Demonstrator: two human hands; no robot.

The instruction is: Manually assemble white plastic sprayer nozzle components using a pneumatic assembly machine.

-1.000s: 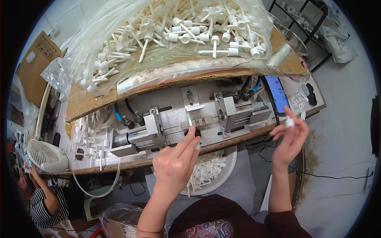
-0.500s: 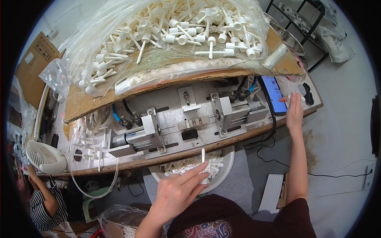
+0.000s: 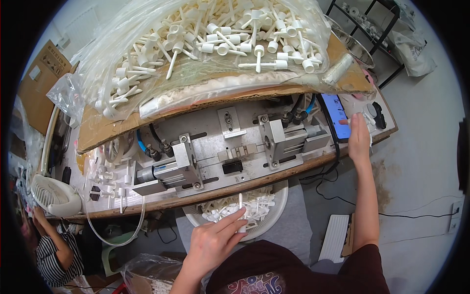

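Pinching a white stick (image 3: 240, 200) between its bent fingers, the left hand (image 3: 214, 241) lies near the middle of the scene, back turned up, its forearm rising from the near edge. The stick's thin end points to the far side, above a round white basket (image 3: 282, 203) heaped with similar pieces (image 3: 259, 208), on the near side of the wooden bench (image 3: 235, 189). The right hand (image 3: 360, 136) is well apart to the right, arm stretched out to the bench's right end, fingers pointing far and mostly close together, with one digit sticking out left over the edge of a phone (image 3: 336, 111). The stick is therefore to the left of that hand and nearer the body. Between the hands, on the far side, a metal clamp (image 3: 188, 164) stands on the bench beside a black block (image 3: 232, 167). The stick's lower part is largely covered by the left fingers. Something white shows beside the right hand, but I cannot tell whether that hand grips it; its palm is hidden. The near part of the left forearm is cut off by the frame.
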